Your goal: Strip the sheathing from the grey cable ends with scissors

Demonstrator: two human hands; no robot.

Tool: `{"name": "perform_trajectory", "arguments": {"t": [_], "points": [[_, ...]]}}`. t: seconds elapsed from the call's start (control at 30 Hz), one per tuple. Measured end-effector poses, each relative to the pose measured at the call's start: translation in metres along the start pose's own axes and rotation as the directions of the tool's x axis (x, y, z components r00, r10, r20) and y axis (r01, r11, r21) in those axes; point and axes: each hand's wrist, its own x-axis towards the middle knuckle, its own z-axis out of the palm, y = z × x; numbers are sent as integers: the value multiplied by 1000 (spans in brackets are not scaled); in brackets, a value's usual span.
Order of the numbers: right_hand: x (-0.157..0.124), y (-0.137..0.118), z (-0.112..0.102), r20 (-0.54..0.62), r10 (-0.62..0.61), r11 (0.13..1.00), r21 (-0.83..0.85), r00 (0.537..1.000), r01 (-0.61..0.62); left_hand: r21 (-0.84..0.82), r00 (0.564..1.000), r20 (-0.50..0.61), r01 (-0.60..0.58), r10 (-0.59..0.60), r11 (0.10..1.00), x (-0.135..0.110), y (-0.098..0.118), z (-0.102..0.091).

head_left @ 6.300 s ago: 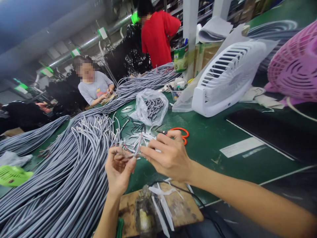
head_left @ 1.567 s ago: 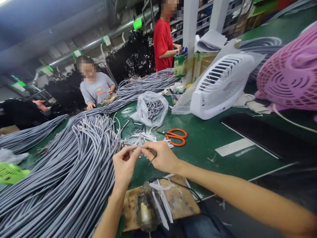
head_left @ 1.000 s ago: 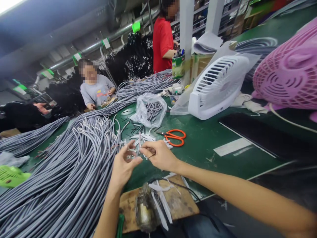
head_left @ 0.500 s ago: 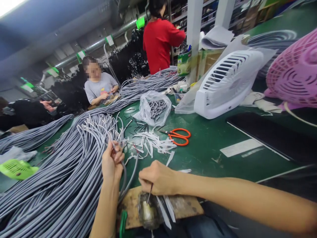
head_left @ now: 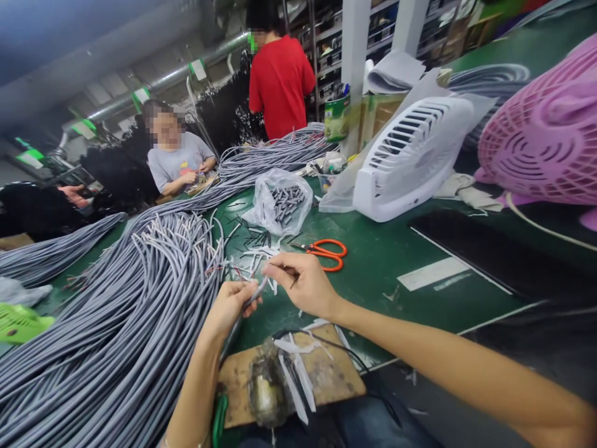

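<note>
A grey cable point(head_left: 258, 290) is gripped in my left hand point(head_left: 233, 305), its end pointing up and right. My right hand point(head_left: 303, 283) has its fingers closed in a pinch at that end, touching it; whether a small piece is also between them cannot be seen. Thin red wires show just beyond the left fingers. Below both hands, a wooden board point(head_left: 326, 373) carries a dirty brass-coloured cylinder point(head_left: 267, 392) and white strips point(head_left: 298, 386). To the left lies a large bundle of grey cables point(head_left: 140, 311) with stripped pale ends.
Orange-handled scissors point(head_left: 329, 252) lie behind my right hand, near a clear bag point(head_left: 284, 202) of short grey pieces. On the right stand a white fan point(head_left: 410, 162), a pink fan point(head_left: 536, 137) and a dark flat panel point(head_left: 471, 249). Two people point(head_left: 282, 87) are across the table.
My right hand has moved up from the brass-coloured cylinder to the cable end. My left hand has shifted right and slightly down with the cable. The view has turned a little right.
</note>
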Motion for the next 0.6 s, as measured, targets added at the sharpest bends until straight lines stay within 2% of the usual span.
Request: {"name": "perform_trajectory", "arguments": {"t": [0.17, 0.23, 0.3, 0.33, 0.4, 0.43, 0.47, 0.53, 0.6], "points": [[-2, 0, 1, -32, -25, 999, -42, 999, 24, 317, 999, -42, 20, -7, 948, -2, 2, -17], [0, -1, -1, -35, -7, 999, -51, 999, 5, 402, 990, -129, -1, 57, 916, -2, 0, -23], [3, -3, -4, -44, 29, 999, -30, 999, -31, 448, 955, -250, -32, 159, 893, 0, -2, -24], [3, -4, -5, -50, 50, 999, -11, 997, -51, 465, 918, -322, -60, 231, 884, 0, -3, -23], [4, -5, -6, -50, 85, 996, 24, 995, -84, 472, 790, -446, -191, 420, 861, -1, -5, -16], [4, -5, -6, -43, 97, 995, 36, 994, -95, 475, 698, -485, -296, 527, 829, -2, -6, -11], [3, -5, -6, -31, 104, 994, 43, 994, -103, 488, 587, -501, -415, 636, 768, -4, -8, -5], [3, -5, -5, -12, 110, 993, 48, 994, -109, 555, 353, -445, -613, 823, 562, -10, -11, 5], [3, -4, -4, -6, 100, 994, 41, 995, -99, 632, 123, -297, -718, 947, 291, -16, -14, 13]]}}
